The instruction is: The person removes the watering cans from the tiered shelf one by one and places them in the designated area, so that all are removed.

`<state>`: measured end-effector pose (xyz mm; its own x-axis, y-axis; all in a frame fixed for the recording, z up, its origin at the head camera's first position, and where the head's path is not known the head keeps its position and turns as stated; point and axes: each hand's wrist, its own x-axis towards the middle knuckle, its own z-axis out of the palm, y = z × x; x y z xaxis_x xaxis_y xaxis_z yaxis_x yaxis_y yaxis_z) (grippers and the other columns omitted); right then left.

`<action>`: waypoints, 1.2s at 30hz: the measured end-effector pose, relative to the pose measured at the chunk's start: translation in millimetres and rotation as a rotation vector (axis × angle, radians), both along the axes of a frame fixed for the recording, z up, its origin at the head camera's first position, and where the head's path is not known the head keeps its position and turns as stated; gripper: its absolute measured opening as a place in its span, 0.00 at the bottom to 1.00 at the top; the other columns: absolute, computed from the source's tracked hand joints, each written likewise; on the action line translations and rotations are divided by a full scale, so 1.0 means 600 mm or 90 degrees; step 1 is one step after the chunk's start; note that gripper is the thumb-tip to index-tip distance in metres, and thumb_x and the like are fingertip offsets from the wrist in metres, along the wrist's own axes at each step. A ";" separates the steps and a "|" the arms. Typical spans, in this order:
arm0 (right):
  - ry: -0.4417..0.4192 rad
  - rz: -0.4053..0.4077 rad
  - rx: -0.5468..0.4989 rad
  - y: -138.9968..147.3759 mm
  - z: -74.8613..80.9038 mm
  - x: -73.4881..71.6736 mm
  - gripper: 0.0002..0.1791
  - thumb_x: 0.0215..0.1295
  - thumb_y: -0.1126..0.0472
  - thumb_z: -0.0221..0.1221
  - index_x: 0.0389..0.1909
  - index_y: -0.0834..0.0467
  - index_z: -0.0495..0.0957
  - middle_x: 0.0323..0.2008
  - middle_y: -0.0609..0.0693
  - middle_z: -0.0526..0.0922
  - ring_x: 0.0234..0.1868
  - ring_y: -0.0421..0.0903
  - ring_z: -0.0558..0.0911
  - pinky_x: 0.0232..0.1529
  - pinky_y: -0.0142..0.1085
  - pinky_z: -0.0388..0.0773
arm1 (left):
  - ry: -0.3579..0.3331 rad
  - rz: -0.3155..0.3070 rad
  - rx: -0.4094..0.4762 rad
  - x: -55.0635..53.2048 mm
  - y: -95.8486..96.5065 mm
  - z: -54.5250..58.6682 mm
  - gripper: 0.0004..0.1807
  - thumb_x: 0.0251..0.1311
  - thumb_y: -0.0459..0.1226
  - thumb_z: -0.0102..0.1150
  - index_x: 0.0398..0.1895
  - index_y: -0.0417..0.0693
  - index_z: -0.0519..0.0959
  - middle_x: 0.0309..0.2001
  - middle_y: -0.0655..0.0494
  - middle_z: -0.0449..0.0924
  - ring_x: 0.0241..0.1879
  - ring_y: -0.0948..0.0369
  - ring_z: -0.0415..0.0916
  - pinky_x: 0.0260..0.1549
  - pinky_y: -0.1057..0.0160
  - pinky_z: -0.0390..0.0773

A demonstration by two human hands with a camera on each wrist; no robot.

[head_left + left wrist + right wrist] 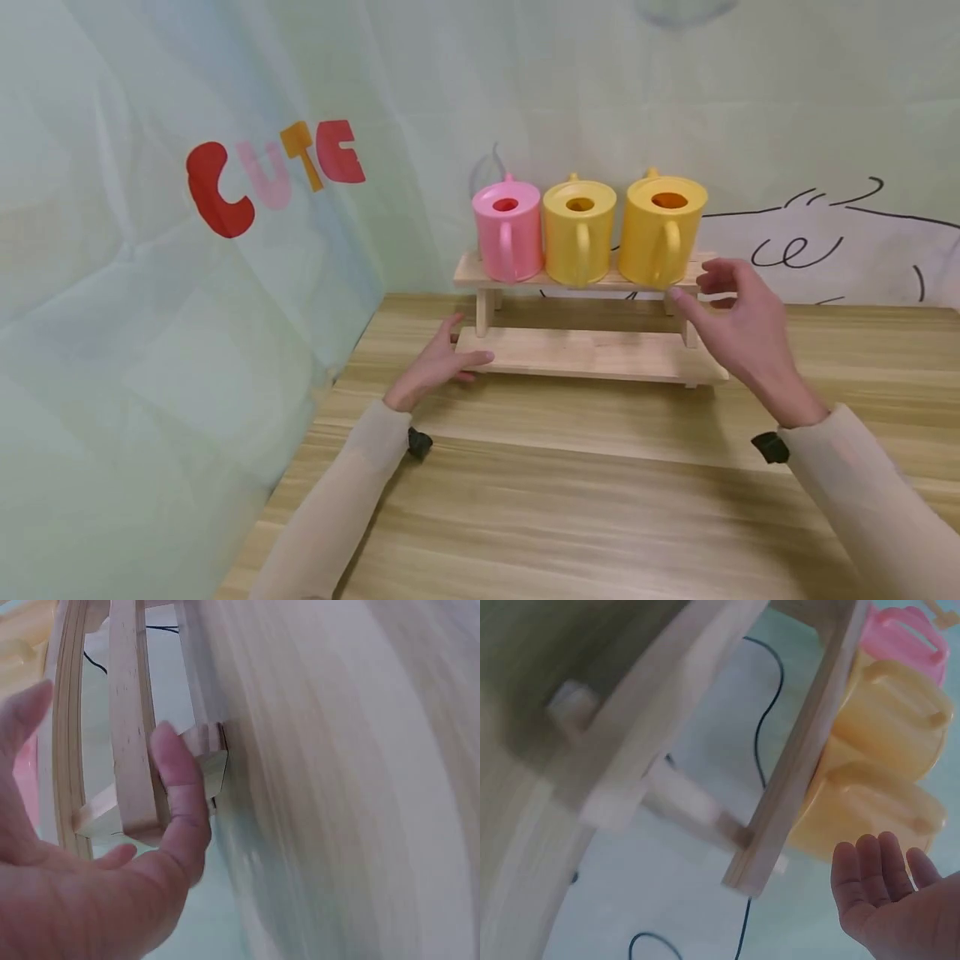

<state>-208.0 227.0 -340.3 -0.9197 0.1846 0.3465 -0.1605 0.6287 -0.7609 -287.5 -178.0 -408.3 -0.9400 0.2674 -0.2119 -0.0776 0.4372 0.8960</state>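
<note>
Pale cloth hangs all round the corner, a far sheet (pixel 562 50) behind everything and a side sheet (pixel 187 400) on the left. Below it spreads a wood-grained table (pixel 562 483), and at its far side stands a two-step wooden stand (pixel 600 354).

Two pale sleeves (pixel 337 500) reach in from the near side. The left hand (pixel 435 367) is low, spread loosely about the left end of the lower step, its thumb pointing right at the near edge; whether it presses the wood I cannot tell. The right hand (pixel 750 329) is higher, by the right end of the upper step, palm turned left, fingers gently bent, thumb toward the rightmost mug; its grasp is loose, with nothing in it.

On the upper step sit three mugs in a row: a pink mug (pixel 517 233) at left, a paler yellow mug (pixel 566 237) in the middle, a deeper yellow mug (pixel 648 229) at right, each with a handle facing near.

Coloured lettering (pixel 273 196) on the left sheet reads "CUTE". Small dark pieces (pixel 420 442) show at both cuffs.
</note>
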 end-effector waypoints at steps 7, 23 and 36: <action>-0.006 -0.011 -0.066 -0.032 0.027 -0.047 0.35 0.78 0.39 0.61 0.69 0.63 0.73 0.59 0.58 0.81 0.55 0.43 0.78 0.50 0.18 0.73 | -0.055 0.022 0.062 -0.014 0.003 -0.008 0.59 0.69 0.36 0.74 0.90 0.45 0.40 0.76 0.30 0.63 0.49 0.56 0.85 0.49 0.61 0.94; -0.045 0.093 -0.385 -0.059 0.047 -0.092 0.16 0.84 0.55 0.55 0.42 0.63 0.82 0.26 0.37 0.86 0.33 0.36 0.87 0.43 0.22 0.88 | -0.078 0.067 0.104 -0.018 0.020 -0.019 0.58 0.63 0.21 0.72 0.90 0.47 0.47 0.68 0.30 0.71 0.35 0.62 0.84 0.33 0.72 0.90; -0.023 -0.064 -0.367 -0.057 0.052 -0.098 0.20 0.80 0.53 0.47 0.25 0.55 0.70 0.16 0.38 0.72 0.27 0.42 0.75 0.28 0.30 0.75 | -0.084 0.089 0.127 -0.023 0.029 -0.016 0.55 0.65 0.19 0.69 0.89 0.48 0.50 0.69 0.29 0.69 0.33 0.61 0.84 0.34 0.70 0.92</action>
<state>-266.8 192.6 -309.1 -0.8974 0.4207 0.1327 -0.0888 0.1224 -0.9885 -301.1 -160.8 -418.0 -0.9384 0.1860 -0.2911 -0.2465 0.2300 0.9415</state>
